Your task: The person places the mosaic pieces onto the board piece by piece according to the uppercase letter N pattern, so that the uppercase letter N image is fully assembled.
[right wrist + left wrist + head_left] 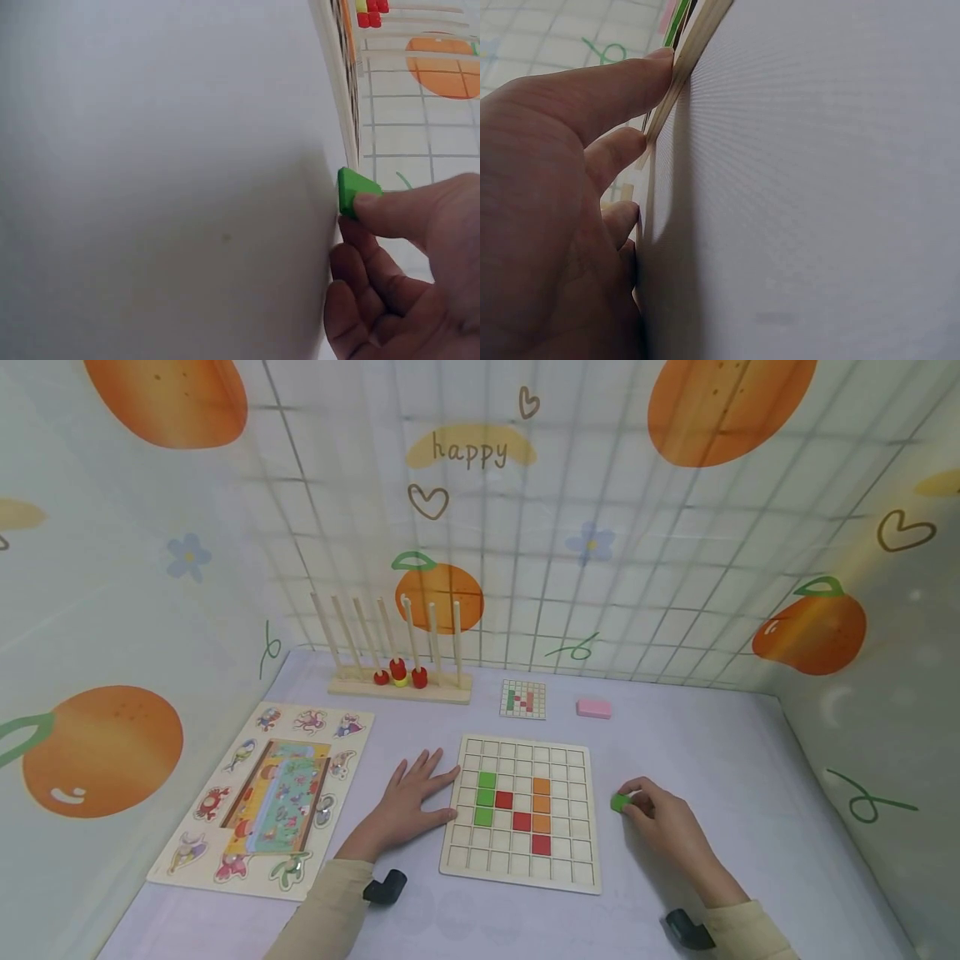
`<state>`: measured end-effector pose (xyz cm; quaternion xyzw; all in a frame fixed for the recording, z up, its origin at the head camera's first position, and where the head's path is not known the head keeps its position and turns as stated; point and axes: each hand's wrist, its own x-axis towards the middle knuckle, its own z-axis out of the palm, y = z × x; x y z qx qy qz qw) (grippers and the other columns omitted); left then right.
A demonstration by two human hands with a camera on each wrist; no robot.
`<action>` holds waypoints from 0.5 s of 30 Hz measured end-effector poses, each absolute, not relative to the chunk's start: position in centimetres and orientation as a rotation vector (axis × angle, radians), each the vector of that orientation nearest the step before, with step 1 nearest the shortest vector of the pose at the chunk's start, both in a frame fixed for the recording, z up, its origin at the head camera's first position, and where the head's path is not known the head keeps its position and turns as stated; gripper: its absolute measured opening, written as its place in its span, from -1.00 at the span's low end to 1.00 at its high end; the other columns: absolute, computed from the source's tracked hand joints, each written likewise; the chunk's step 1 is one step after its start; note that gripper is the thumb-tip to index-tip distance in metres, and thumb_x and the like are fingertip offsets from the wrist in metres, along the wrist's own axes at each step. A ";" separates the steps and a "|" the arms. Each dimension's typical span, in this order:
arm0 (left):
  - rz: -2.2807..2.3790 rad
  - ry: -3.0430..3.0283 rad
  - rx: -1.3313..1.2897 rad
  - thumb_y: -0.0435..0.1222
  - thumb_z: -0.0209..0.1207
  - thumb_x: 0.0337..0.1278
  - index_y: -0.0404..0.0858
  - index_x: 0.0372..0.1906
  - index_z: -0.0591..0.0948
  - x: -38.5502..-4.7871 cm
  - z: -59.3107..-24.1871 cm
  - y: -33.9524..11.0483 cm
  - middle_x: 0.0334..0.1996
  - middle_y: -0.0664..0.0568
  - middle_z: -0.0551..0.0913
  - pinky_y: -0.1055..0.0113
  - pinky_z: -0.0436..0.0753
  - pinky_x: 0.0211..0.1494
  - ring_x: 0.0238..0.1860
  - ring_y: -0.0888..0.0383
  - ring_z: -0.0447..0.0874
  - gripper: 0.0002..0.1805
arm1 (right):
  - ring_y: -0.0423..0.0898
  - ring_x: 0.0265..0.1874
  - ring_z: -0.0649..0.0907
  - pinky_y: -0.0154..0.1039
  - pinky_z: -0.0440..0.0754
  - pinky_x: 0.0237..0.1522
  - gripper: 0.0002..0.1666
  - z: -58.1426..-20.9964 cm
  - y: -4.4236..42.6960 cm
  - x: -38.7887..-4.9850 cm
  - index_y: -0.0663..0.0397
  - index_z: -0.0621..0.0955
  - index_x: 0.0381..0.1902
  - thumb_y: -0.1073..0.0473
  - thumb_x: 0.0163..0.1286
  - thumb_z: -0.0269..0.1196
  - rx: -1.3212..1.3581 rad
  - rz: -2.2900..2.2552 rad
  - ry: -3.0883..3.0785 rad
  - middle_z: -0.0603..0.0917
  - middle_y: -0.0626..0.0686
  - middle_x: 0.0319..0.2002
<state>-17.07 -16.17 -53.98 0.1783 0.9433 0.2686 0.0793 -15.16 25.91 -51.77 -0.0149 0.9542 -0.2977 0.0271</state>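
Observation:
A wooden grid board (517, 868) lies mid-table, with green, red and orange square tiles set in some of its cells. Just right of the board, my right hand (663, 827) pinches a green tile (619, 802) between thumb and fingers. The right wrist view shows that same green tile (356, 192) held close to the tabletop. My left hand (412, 802) lies with fingers spread, thumb and index tip touching the board's left edge. In the left wrist view, the left hand's thumb (622, 90) meets the board's wooden edge.
A small pattern card (523, 700) and a pink block (594, 707) lie behind the board. Further back left stands a wooden peg rack (397, 689) with red and yellow beads. An animal picture puzzle (258, 802) lies on the left. Patterned cloth walls surround the table.

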 end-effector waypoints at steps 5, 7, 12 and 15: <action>0.804 2.821 0.529 0.13 0.28 0.24 0.09 0.53 0.36 -17.0 -53.9 -16.2 0.64 0.03 -0.01 -0.06 -0.33 0.63 0.65 0.01 -0.25 -0.22 | -0.05 -0.30 0.66 -0.17 0.64 -0.31 -0.76 -51.8 25.6 -15.1 0.00 0.66 -0.01 0.28 0.39 0.32 -0.003 -0.949 2.939 0.73 0.09 -0.21; 0.806 2.821 0.528 0.13 0.28 0.24 0.09 0.53 0.36 -17.0 -53.9 -16.2 0.64 0.03 -0.01 -0.06 -0.33 0.63 0.65 0.01 -0.24 -0.22 | -0.05 -0.29 0.66 -0.17 0.64 -0.31 -0.76 -51.7 25.5 -15.0 -0.01 0.66 0.00 0.28 0.39 0.32 0.004 -0.962 2.936 0.74 0.10 -0.20; 0.814 2.816 0.527 0.13 0.28 0.24 0.10 0.53 0.36 -17.0 -53.8 -16.1 0.64 0.03 -0.01 -0.07 -0.33 0.63 0.65 0.02 -0.25 -0.22 | -0.07 -0.33 0.64 -0.22 0.60 -0.36 -0.77 -51.6 25.2 -15.1 -0.01 0.66 -0.01 0.26 0.39 0.33 0.006 -1.000 2.930 0.73 0.08 -0.22; 0.816 2.813 0.528 0.13 0.28 0.25 0.09 0.53 0.36 -17.0 -53.7 -16.1 0.64 0.03 -0.01 -0.07 -0.33 0.63 0.65 0.01 -0.26 -0.22 | -0.09 -0.36 0.62 -0.24 0.58 -0.39 -0.77 -51.4 25.0 -15.1 -0.02 0.66 0.00 0.26 0.40 0.33 0.002 -1.017 2.927 0.73 0.06 -0.23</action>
